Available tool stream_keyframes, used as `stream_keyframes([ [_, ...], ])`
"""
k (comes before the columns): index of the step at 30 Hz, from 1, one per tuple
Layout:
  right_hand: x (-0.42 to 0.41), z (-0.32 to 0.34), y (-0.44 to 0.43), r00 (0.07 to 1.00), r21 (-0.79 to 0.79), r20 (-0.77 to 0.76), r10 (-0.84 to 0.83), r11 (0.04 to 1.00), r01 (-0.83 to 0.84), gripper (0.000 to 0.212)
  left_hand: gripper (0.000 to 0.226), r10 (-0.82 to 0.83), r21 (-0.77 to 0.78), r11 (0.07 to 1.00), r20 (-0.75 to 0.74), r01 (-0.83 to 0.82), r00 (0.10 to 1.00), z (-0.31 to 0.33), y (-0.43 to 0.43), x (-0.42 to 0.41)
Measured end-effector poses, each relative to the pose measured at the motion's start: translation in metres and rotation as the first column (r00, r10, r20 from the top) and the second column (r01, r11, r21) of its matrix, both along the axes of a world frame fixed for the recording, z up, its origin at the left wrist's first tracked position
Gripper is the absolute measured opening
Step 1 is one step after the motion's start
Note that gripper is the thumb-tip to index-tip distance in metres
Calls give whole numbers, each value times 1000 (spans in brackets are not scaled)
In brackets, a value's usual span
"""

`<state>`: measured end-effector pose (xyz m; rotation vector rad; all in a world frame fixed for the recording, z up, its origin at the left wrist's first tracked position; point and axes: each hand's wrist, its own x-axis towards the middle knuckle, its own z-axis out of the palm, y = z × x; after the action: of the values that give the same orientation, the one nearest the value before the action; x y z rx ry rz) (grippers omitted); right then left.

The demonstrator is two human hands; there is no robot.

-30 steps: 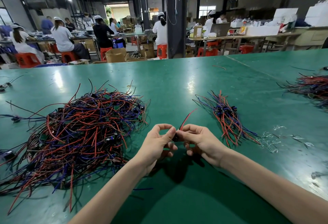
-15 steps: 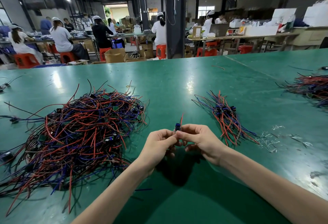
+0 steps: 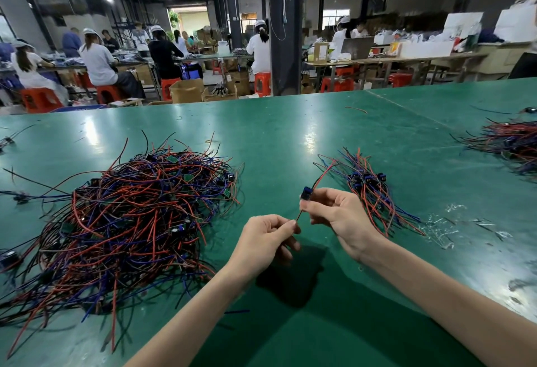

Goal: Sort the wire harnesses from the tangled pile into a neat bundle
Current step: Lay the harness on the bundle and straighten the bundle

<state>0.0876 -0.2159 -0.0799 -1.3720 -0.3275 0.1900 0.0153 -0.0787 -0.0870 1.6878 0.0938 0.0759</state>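
A big tangled pile (image 3: 128, 221) of red, blue and black wire harnesses lies on the left of the green table (image 3: 290, 140). To the right of my hands lies a smaller sorted bundle (image 3: 369, 189) with blue connectors grouped together. My right hand (image 3: 337, 215) pinches one wire harness (image 3: 307, 193) just below its blue connector; its red and black leads arc up to the right. My left hand (image 3: 267, 239) pinches the lower end of the same harness's wire, a little below and left of the right hand.
Another heap of wires (image 3: 511, 143) lies at the table's far right edge. Bits of clear plastic film (image 3: 453, 224) are scattered right of the sorted bundle. A loose red wire (image 3: 356, 109) lies far back. Seated workers, red stools and cardboard boxes fill the background.
My hands have drawn apart: the right hand rose with the connector while the left dropped along the wire. The harness's leads now arc up to the right.
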Motion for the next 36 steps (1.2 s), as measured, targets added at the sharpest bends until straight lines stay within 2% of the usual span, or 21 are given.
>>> stream_keyframes([
  [8, 19, 14, -17, 988, 31, 16, -153, 988, 153, 15, 18, -90, -5, 996, -13, 90, 996, 1, -2, -3],
  [19, 34, 10, -26, 972, 20, -35, -232, 972, 233, 12, 18, -223, -11, 975, -62, 223, 973, 1, -3, -8],
  [24, 36, 6, -26, 979, 23, -56, -197, 980, 198, 10, 22, -259, 8, 966, -73, 260, 963, 0, -1, -10],
  [31, 45, 22, -30, 980, 78, -193, -57, 994, 73, 7, 24, -325, 17, 944, -119, 329, 938, -1, 0, -10],
  [36, 85, 68, -45, 982, -19, -171, -75, 997, 73, 18, 25, -324, 8, 945, -144, 328, 935, -4, 1, -10],
])
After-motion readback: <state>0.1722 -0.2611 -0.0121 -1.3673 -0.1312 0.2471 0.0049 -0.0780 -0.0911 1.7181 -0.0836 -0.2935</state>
